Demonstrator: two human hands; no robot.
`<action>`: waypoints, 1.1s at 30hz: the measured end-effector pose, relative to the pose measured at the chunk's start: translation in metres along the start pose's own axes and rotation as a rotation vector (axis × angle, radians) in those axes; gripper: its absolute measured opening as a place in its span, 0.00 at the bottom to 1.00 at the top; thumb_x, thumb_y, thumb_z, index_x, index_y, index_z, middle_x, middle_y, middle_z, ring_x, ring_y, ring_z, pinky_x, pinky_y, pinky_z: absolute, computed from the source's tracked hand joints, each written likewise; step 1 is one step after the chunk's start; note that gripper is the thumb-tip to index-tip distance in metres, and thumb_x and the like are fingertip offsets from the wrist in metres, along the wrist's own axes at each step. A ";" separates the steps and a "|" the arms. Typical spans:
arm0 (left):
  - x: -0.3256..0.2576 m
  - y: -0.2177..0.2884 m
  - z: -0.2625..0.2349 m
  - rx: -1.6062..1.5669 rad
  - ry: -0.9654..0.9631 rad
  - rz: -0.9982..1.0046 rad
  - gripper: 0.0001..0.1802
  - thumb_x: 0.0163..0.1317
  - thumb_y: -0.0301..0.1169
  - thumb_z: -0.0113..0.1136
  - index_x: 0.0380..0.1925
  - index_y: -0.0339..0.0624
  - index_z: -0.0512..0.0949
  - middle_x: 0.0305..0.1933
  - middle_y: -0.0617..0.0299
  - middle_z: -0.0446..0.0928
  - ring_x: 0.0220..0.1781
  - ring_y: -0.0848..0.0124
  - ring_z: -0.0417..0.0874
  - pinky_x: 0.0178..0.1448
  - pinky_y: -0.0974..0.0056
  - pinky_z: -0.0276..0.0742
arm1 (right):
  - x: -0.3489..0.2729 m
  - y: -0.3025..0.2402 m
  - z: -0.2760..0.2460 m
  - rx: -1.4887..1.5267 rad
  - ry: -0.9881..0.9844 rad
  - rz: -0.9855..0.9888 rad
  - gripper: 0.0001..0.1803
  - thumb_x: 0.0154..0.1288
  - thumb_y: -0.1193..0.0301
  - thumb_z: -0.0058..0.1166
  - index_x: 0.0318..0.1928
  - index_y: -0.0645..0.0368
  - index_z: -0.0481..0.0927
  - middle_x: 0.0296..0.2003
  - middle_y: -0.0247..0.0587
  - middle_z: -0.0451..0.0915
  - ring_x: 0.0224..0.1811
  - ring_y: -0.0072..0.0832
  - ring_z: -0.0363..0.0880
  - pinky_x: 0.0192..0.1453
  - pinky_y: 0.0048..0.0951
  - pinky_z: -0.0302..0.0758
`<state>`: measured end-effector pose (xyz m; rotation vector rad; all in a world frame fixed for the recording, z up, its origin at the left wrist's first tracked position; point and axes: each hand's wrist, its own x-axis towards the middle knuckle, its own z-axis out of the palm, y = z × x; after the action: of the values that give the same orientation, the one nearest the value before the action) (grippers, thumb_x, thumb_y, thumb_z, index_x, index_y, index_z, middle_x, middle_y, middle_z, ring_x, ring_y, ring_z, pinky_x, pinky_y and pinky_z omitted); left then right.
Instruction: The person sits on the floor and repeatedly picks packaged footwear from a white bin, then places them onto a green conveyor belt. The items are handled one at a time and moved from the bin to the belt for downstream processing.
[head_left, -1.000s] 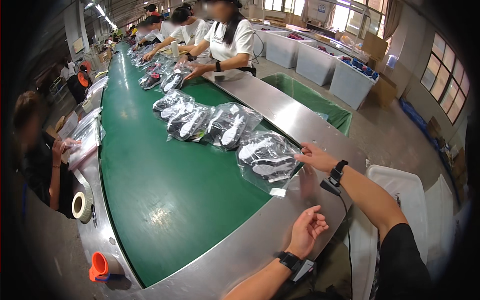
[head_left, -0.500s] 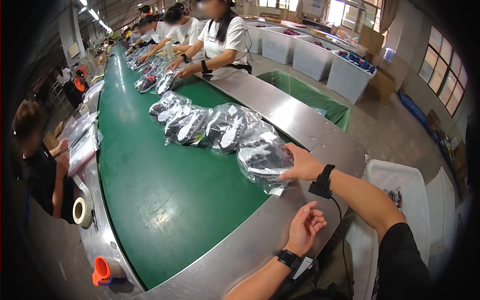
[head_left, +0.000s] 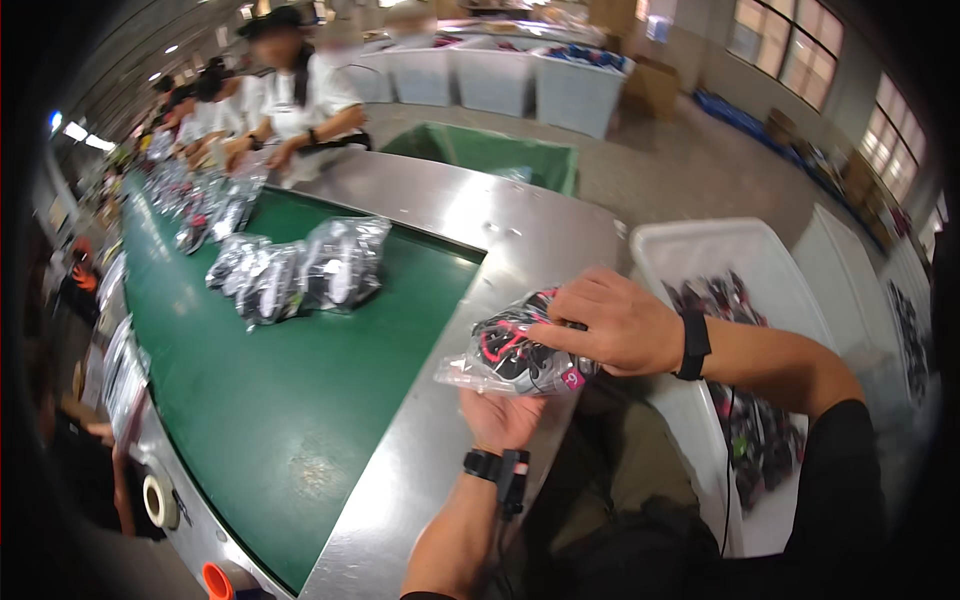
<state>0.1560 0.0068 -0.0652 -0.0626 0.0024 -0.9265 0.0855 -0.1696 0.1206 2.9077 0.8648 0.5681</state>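
A clear plastic bag of dark shoes (head_left: 497,347) with pink-red trim is held between my two hands, above the metal table edge. My left hand (head_left: 503,418) supports it from below, palm up, its fingers mostly hidden under the bag. From the right, my right hand (head_left: 620,325) grips the bag's top and side, fingers bent over it. On the green conveyor belt (head_left: 290,440), more bagged dark shoes (head_left: 343,262) with white parts lie in a row, beyond my hands and to the left.
Right of me stands a white bin (head_left: 680,240) holding bagged shoes. Beyond the metal table (head_left: 440,195) is a green bin (head_left: 470,150). Co-workers (head_left: 300,95) stand along the belt's far side. A tape roll (head_left: 160,500) and an orange-rimmed cup (head_left: 218,580) sit at the left edge.
My right hand has brought the bagged shoes off the belt's near end towards me. My left hand has moved under them. The view has turned to the right.
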 end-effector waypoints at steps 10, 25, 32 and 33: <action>-0.016 -0.024 0.006 -0.081 -0.098 -0.316 0.52 0.68 0.72 0.53 0.75 0.38 0.66 0.77 0.45 0.70 0.75 0.47 0.74 0.78 0.37 0.71 | -0.071 -0.037 -0.025 -0.041 0.195 0.071 0.28 0.57 0.76 0.61 0.62 0.52 0.84 0.46 0.34 0.78 0.52 0.34 0.80 0.58 0.40 0.80; -0.025 -0.039 0.005 0.068 0.195 -0.339 0.27 0.80 0.49 0.51 0.64 0.38 0.77 0.65 0.51 0.83 0.64 0.55 0.85 0.69 0.48 0.83 | -0.127 -0.062 -0.026 0.313 -0.134 0.296 0.66 0.39 0.53 0.83 0.81 0.50 0.62 0.70 0.46 0.69 0.74 0.44 0.66 0.71 0.47 0.62; -0.037 -0.058 0.003 0.136 0.203 -0.469 0.36 0.82 0.53 0.43 0.76 0.38 0.65 0.78 0.46 0.70 0.78 0.48 0.71 0.80 0.34 0.67 | -0.150 -0.098 -0.003 0.152 0.086 0.568 0.47 0.47 0.55 0.79 0.67 0.53 0.72 0.56 0.42 0.75 0.60 0.41 0.77 0.62 0.46 0.72; -0.039 -0.058 0.003 0.162 0.247 -0.491 0.37 0.81 0.54 0.44 0.77 0.37 0.64 0.77 0.45 0.69 0.78 0.46 0.71 0.79 0.34 0.69 | -0.155 -0.103 -0.004 0.137 0.090 0.576 0.45 0.45 0.56 0.79 0.64 0.54 0.74 0.56 0.42 0.75 0.60 0.41 0.77 0.61 0.46 0.74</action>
<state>0.0862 0.0038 -0.0603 0.2110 0.1461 -1.4166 -0.0897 -0.1665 0.0567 3.2723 0.0475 0.6950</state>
